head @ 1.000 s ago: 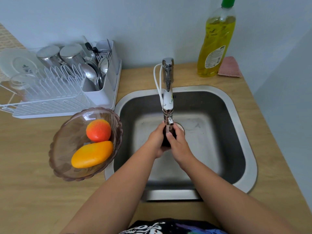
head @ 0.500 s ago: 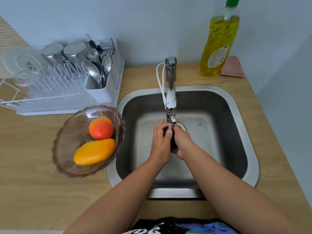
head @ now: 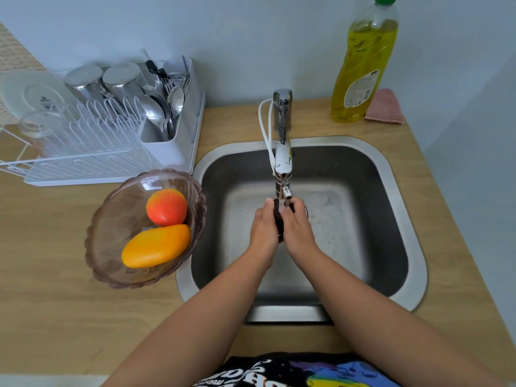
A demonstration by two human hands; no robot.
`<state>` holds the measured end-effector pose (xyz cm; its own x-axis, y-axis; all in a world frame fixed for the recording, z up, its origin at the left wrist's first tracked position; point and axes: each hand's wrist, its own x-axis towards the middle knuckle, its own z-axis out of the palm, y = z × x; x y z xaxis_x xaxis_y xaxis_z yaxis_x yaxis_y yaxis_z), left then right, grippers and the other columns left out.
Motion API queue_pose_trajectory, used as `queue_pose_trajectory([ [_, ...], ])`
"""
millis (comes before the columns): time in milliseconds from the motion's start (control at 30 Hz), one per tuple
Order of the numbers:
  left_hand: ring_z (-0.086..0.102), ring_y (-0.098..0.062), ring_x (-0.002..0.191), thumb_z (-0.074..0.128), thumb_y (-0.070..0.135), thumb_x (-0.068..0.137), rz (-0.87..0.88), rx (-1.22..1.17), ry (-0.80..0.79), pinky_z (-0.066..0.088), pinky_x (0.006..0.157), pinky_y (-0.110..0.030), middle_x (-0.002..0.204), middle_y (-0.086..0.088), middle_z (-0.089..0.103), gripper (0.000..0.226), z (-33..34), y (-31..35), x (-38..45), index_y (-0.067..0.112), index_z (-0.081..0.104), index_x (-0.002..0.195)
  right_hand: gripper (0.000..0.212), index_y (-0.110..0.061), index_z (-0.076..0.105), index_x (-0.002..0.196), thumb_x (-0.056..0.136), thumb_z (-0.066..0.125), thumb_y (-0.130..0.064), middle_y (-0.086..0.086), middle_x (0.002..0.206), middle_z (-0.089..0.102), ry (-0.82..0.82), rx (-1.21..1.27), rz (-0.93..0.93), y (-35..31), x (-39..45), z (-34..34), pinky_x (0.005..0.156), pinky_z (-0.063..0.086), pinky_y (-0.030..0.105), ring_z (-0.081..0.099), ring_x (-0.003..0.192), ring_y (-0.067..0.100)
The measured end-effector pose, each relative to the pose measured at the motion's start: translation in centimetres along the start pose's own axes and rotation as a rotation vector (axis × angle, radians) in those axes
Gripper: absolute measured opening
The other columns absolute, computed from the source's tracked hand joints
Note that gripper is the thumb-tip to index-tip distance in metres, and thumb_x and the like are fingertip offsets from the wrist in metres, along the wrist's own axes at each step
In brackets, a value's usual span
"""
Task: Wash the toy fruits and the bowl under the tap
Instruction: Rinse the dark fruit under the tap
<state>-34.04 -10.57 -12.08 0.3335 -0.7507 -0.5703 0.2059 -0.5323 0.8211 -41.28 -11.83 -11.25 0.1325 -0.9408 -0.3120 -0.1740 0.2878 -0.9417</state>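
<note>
Rubbing the dark toy fruit point(head: 278, 219) well, in the head view, seems to call for turning it between the palms so every side passes under the tap point(head: 282, 152) spout, while keeping it low over the sink point(head: 391, 219) so any splash stays inside. The left hand point(head: 264, 233) and right hand point(head: 297, 231) are pressed together around this dark fruit, fingers curled on it from either side; only a narrow strip of it shows between them, directly beneath the spout. Whether water is running is hard to tell. The bowl point(head: 111, 219) sits on the counter point(head: 55, 317) just left of the sink, its rim overhanging the sink edge, well apart from both hands. Inside it lie a red-orange round fruit point(head: 166, 205) and, touching it, an orange mango-shaped fruit point(head: 156, 245), both judged still waiting for their wash.
</note>
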Motion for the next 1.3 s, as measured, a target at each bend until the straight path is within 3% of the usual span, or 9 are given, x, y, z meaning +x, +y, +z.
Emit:
queue_pose_trajectory([
  [100, 0.072, -0.027, 0.095, 0.030, 0.076, 0.081, 0.072, 0.045, 0.038, 0.062, 0.082, -0.048, 0.107, -0.016, 0.071, 0.073, -0.1, -0.9, 0.3, 0.016, 0.062, 0.108, 0.013, -0.034, 0.054, 0.087, 0.095, 0.044, -0.030, -0.006, 0.091, 0.064, 0.043, -0.009, 0.031, -0.7, 0.5, 0.1, 0.077, 0.049, 0.037, 0.062, 0.088, 0.013],
  [267, 0.069, -0.024, 0.102, 0.031, 0.076, 0.082, 0.055, 0.028, 0.033, 0.059, 0.087, -0.050, 0.111, -0.005, 0.068, 0.059, -0.1, -0.2, -0.8, 0.026, 0.052, 0.107, 0.028, -0.028, 0.064, 0.093, 0.099, 0.037, -0.030, -0.002, 0.094, 0.072, 0.123, 0.110, 0.125, -1.0, 0.7, 0.5, 0.091, 0.054, 0.044, 0.068, 0.091, 0.015],
  [400, 0.071, -0.023, 0.104, 0.032, 0.063, 0.095, -0.069, -0.173, 0.033, 0.061, 0.075, -0.040, 0.117, -0.008, 0.072, 0.055, -0.5, -0.1, 0.0, 0.022, 0.061, 0.118, 0.031, -0.025, 0.063, 0.117, 0.100, 0.038, -0.031, -0.005, 0.115, 0.068, -0.087, 0.098, 0.062, -0.2, 0.1, -0.1, 0.104, 0.046, 0.038, 0.062, 0.110, 0.009],
  [567, 0.072, -0.020, 0.091, 0.031, 0.049, 0.106, -0.186, -0.310, 0.026, 0.059, 0.060, -0.030, 0.096, -0.009, 0.076, 0.050, -1.1, 0.5, 0.3, 0.015, 0.069, 0.105, 0.039, -0.037, 0.057, 0.118, 0.101, 0.038, -0.008, -0.013, 0.129, 0.055, -0.260, 0.077, -0.020, -0.1, -0.6, -1.2, 0.105, 0.034, 0.015, 0.049, 0.121, -0.003],
  [700, 0.072, -0.026, 0.101, 0.028, 0.050, 0.104, -0.087, -0.212, 0.052, 0.060, 0.071, -0.034, 0.113, -0.015, 0.074, 0.054, -0.6, -0.1, 0.5, 0.016, 0.069, 0.115, 0.033, -0.015, 0.060, 0.128, 0.101, 0.041, -0.018, 0.002, 0.122, 0.066, -0.136, 0.174, 0.050, 0.0, 0.0, -0.7, 0.098, 0.046, 0.025, 0.061, 0.115, 0.013],
  [833, 0.071, -0.022, 0.096, 0.031, 0.062, 0.085, 0.064, -0.098, 0.077, 0.062, 0.082, -0.045, 0.111, -0.011, 0.069, 0.060, -0.4, -0.1, -0.2, 0.018, 0.062, 0.114, 0.029, -0.016, 0.068, 0.105, 0.095, 0.040, -0.018, 0.003, 0.100, 0.071, 0.032, 0.265, 0.117, -0.4, 0.6, -0.2, 0.075, 0.050, 0.026, 0.067, 0.094, 0.017],
  [967, 0.069, -0.021, 0.096, 0.030, 0.059, 0.088, 0.108, -0.074, 0.080, 0.061, 0.086, -0.047, 0.112, -0.013, 0.066, 0.059, -0.3, -0.1, -0.6, 0.015, 0.058, 0.115, 0.028, -0.027, 0.067, 0.084, 0.095, 0.042, -0.020, -0.005, 0.086, 0.069, 0.086, 0.215, 0.056, -0.6, 0.6, -0.1, 0.073, 0.046, 0.027, 0.062, 0.081, 0.010],
  [1067, 0.069, -0.028, 0.105, 0.031, 0.058, 0.095, 0.030, -0.158, 0.071, 0.060, 0.089, -0.048, 0.115, -0.015, 0.070, 0.056, -0.4, 0.5, -0.2, 0.017, 0.064, 0.116, 0.024, -0.021, 0.065, 0.109, 0.099, 0.044, -0.026, -0.001, 0.106, 0.069, -0.058, 0.147, 0.004, 0.1, 0.6, -0.5, 0.089, 0.051, 0.031, 0.064, 0.099, 0.011],
  [1300, 0.070, -0.027, 0.105, 0.028, 0.050, 0.104, -0.117, -0.199, 0.043, 0.059, 0.091, -0.044, 0.112, -0.014, 0.074, 0.054, -0.4, 0.2, 0.6, 0.018, 0.070, 0.109, 0.075, -0.027, 0.035, 0.147, 0.078, 0.052, -0.050, -0.002, 0.152, 0.040, -0.298, 0.003, 0.017, 1.8, 1.0, -1.4, 0.119, 0.026, 0.044, 0.034, 0.142, 0.013],
])
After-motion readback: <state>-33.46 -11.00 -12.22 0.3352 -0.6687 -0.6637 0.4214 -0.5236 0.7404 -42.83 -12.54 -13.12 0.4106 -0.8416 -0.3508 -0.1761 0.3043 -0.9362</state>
